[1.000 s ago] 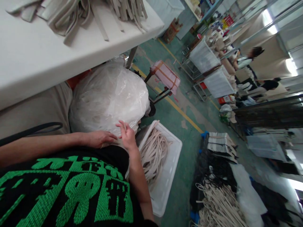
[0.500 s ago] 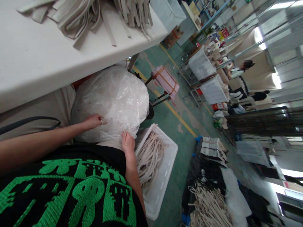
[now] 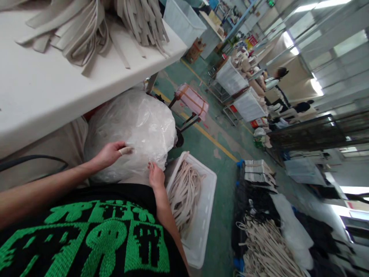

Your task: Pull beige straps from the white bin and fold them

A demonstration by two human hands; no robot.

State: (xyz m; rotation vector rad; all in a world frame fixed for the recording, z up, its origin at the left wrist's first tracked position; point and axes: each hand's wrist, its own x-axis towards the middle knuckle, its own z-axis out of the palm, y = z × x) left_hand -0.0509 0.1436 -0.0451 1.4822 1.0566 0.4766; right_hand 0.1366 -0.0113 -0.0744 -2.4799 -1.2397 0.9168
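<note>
A big clear plastic bag (image 3: 135, 123), bulging with pale contents, lies in front of my body under the table's edge. Over its near side is my left hand (image 3: 111, 154), empty as far as I can see, its fingers reaching to the right and apart; one finger wears a beige cover. My right hand (image 3: 156, 176) is closed in a pinch at the bag's lower right side; whatever sits between the fingertips is too small to name. Close by that wrist, beige fabric strips (image 3: 186, 192) fill part of a white plastic bin (image 3: 206, 215).
Bundles of beige strips (image 3: 83, 34) lie on the white table (image 3: 34, 88). A stool with a pink padded seat (image 3: 192, 100) stands beyond the bag. More strips (image 3: 268, 246) are heaped at lower right. Wheeled bins (image 3: 249, 104) and a person (image 3: 272, 81) are farther off.
The view has shifted slightly. My left hand has lifted a little and its fingers have straightened. My right hand keeps its pinch in nearly the same place.
</note>
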